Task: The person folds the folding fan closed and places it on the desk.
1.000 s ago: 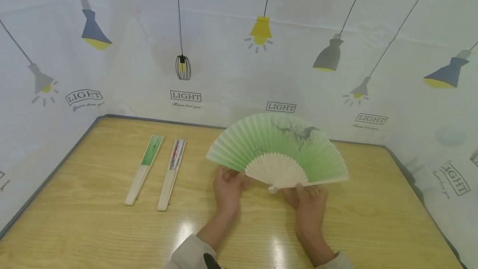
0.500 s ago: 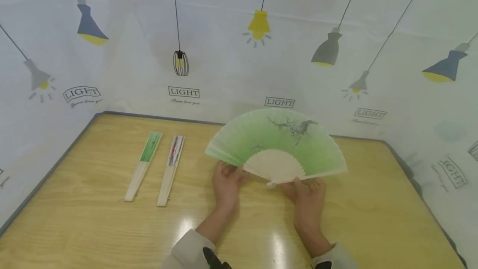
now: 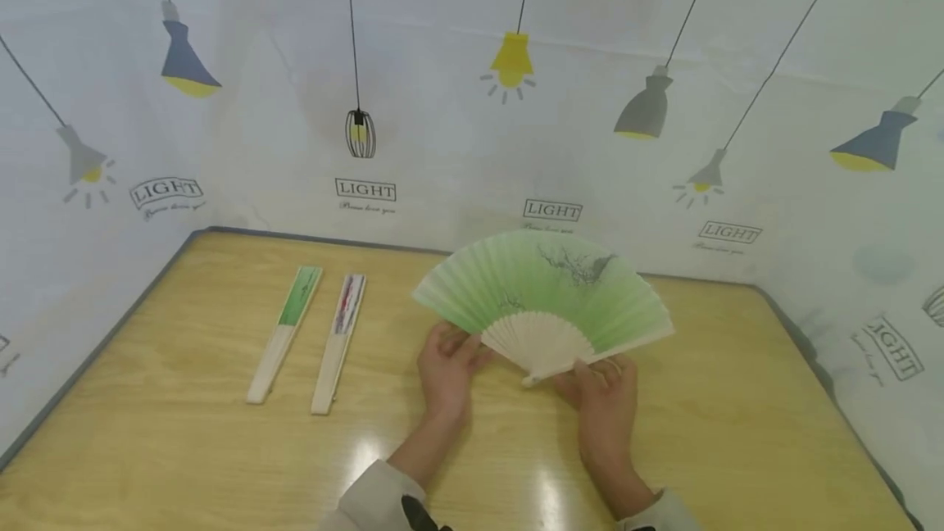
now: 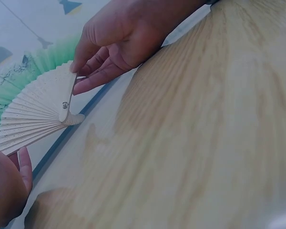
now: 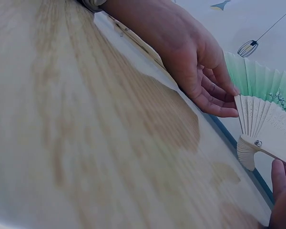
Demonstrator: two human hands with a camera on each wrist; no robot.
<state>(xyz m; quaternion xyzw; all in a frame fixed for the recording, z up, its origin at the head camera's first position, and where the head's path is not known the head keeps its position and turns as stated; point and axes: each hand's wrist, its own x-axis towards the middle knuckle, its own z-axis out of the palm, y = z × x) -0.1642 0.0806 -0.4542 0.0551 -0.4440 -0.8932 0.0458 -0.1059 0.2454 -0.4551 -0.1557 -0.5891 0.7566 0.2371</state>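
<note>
An unfolded green folding fan (image 3: 560, 277), its paper printed with dark branches and its ribs pale, is held above the table with the pivot end toward the person. My left hand (image 3: 446, 371) pinches the left outer rib, thumb on the front and fingers behind. At the opposite outer rib, close to the pivot, my right hand (image 3: 608, 408) pinches likewise. The left wrist view shows the metal rivet (image 4: 65, 104) and the fanned rib ends. Two folded fans lie side by side to the left, one with green paper (image 3: 301, 295), one with white, red and dark paper (image 3: 350, 303).
The wood-grain table (image 3: 184, 433) has a dark edge along the back and sides. Behind it hangs a pale sheet (image 3: 442, 121) printed with lamps and LIGHT labels. Both forearms wear light sleeves (image 3: 383, 494).
The open fan has shifted slightly left at its right side and appears a little narrower. My right hand has moved slightly inward. The two folded fans stay where they were.
</note>
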